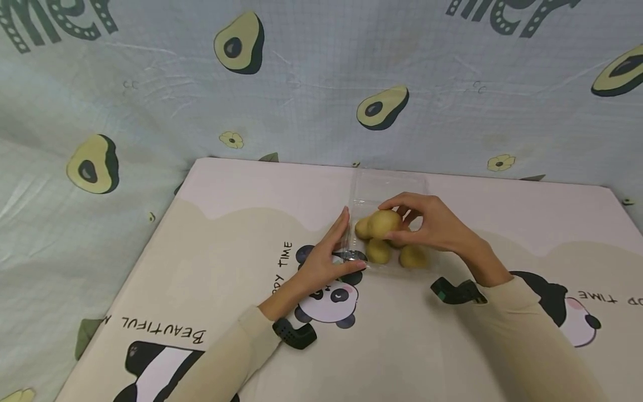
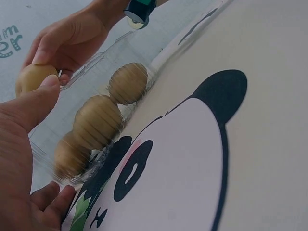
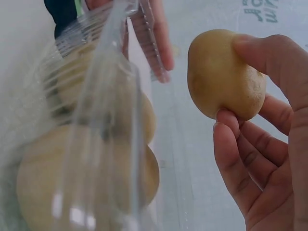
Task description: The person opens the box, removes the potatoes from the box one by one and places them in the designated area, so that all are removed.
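A clear plastic clamshell container (image 1: 361, 192) lies on the table, its lid folded back toward the wall side. Several potatoes (image 1: 413, 257) sit inside it, seen through the ribbed wall in the left wrist view. My right hand (image 1: 439, 226) pinches one potato (image 3: 216, 72) between thumb and fingertips, above the others over the container. Along the container's left side rests my left hand (image 1: 324, 262), with its fingers stretched out and the thumb spread toward the front corner. Part of the potatoes is hidden behind the right hand in the head view.
The table is covered by a pale cloth (image 1: 226, 251) with panda prints and lettering. Behind it and to the left hangs a light curtain (image 1: 301, 106) printed with avocados. A dark wrist camera (image 1: 296, 335) is strapped on each wrist.
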The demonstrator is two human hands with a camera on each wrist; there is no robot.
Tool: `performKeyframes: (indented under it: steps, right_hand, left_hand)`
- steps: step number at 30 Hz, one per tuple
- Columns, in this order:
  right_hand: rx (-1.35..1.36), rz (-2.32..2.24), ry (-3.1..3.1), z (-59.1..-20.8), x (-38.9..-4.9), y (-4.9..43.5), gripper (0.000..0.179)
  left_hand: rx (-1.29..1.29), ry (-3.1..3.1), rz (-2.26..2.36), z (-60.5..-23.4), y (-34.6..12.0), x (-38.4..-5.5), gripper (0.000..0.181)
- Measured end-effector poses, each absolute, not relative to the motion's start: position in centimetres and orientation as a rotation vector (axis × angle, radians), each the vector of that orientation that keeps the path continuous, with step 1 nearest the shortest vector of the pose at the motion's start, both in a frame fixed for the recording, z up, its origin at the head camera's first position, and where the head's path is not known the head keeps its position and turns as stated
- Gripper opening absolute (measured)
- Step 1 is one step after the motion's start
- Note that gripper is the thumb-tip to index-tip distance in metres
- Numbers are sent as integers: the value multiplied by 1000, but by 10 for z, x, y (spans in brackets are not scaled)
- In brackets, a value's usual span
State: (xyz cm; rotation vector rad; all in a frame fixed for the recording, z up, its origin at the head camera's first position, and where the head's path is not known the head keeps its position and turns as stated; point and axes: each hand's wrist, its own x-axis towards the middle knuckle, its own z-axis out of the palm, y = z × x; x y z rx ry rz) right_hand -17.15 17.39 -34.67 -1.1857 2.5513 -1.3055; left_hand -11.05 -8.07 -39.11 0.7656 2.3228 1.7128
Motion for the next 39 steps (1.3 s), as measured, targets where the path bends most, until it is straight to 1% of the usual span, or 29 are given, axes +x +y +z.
performKeyframes:
  steps: [6, 16, 20, 24, 33, 39]
  right_hand:
    - [-1240, -1394, 2583, -344, -171, 181, 50]
    - [-1240, -1415, 2724, -331, -168, 191, 52]
    - [-1222, -1444, 2790, -317, -159, 190, 49]
    - [-1147, -1462, 2851, -308, -154, 193, 46]
    - [-1002, -1465, 2950, -310, -154, 208, 48]
    - [-945, -1479, 2990, -309, -153, 213, 48]
  left_hand:
    - [781, 2348, 1724, -420, -81, -121, 100]
    - [821, 2354, 1725, -421, -82, -121, 100]
    - [825, 2357, 1709, -421, -83, -121, 100]
    - [827, 2357, 1711, -421, -83, -121, 100]
    - [844, 2341, 1728, -422, -82, -122, 103]
    - [841, 2349, 1713, -421, -84, -122, 100]
